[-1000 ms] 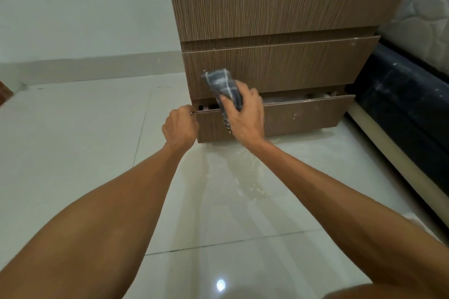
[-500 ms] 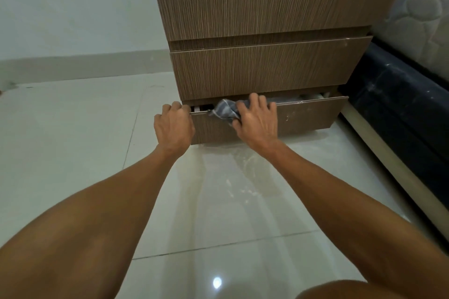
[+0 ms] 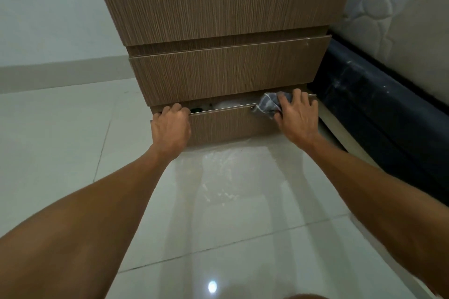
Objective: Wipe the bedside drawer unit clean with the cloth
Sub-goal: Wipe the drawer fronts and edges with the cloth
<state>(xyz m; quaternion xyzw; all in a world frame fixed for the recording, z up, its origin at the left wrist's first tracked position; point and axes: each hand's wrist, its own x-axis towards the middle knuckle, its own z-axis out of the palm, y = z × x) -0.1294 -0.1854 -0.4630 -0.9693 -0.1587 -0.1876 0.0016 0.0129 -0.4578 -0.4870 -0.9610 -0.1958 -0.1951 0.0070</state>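
Observation:
The brown wood-grain drawer unit stands on the floor ahead of me. Its bottom drawer is pulled out a little, with white and dark items dimly visible inside. My left hand grips the top edge of that drawer at its left end. My right hand presses a grey checked cloth onto the same top edge near the right end. The drawer above is closed.
Glossy pale floor tiles stretch in front of the unit. A dark bed base with a white quilted mattress on it stands close on the right. A pale wall with a skirting strip runs behind on the left.
My right hand brought the cloth down onto the bottom drawer's top edge and slid it from near the left end to the right end. My left hand stayed gripping the left end.

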